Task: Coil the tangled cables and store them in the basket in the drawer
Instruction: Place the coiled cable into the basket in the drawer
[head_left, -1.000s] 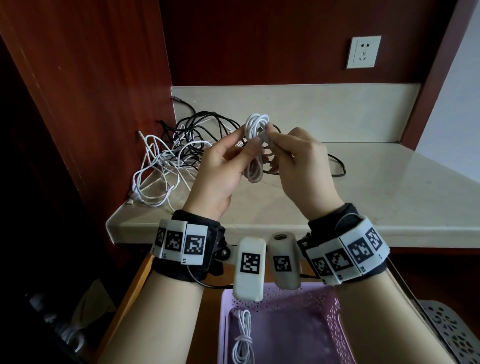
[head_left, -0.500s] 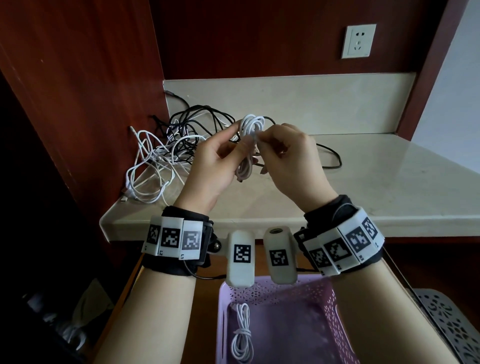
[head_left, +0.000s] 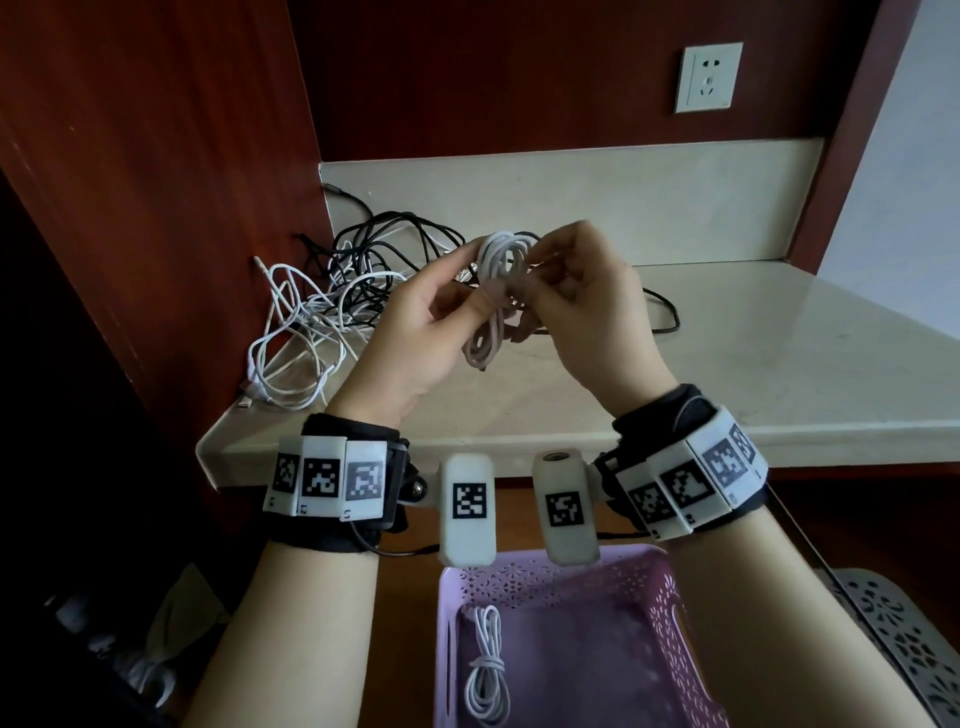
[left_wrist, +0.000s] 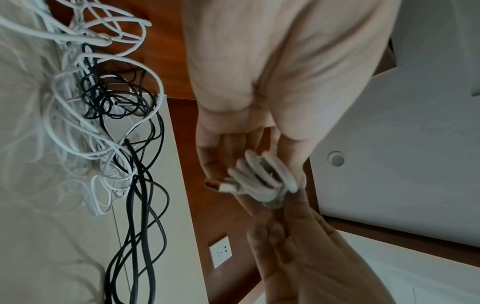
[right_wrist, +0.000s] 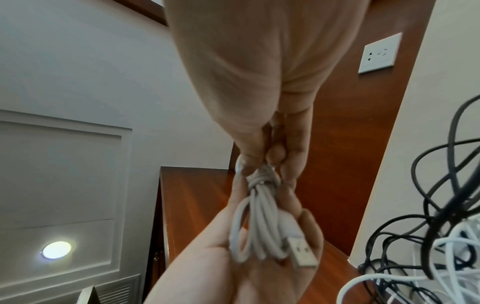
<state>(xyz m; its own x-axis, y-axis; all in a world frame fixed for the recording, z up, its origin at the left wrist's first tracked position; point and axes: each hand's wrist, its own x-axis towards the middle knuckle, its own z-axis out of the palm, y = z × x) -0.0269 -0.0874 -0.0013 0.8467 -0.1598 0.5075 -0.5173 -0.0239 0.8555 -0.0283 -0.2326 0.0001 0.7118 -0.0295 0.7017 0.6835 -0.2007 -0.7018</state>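
— Fingers first: how is the white cable bundle (head_left: 496, 291) held?

— Both hands have it, in the air above the desk (head_left: 727, 364). The left hand (head_left: 415, 332) pinches its waist between thumb and forefinger, the folded loops hanging over the palm. The right hand (head_left: 582, 312) has its fingertips (right_wrist: 275, 153) closed tight on the wrap turns at that same waist, apparently tucking the tail in.

— How will it handle?

— Light, soft and springy, I judge. Let go of the middle and the turns may spring open. The waist is the place to hold; the USB plug (right_wrist: 302, 254) dangles free at the loop end.

— And beyond the hands?

— A tangle of white and black cables (head_left: 332, 306) lies on the desk by the wooden side panel (head_left: 156, 182). Below, in the open drawer, the pink basket (head_left: 670, 623) already has one coiled white cable (head_left: 485, 675).
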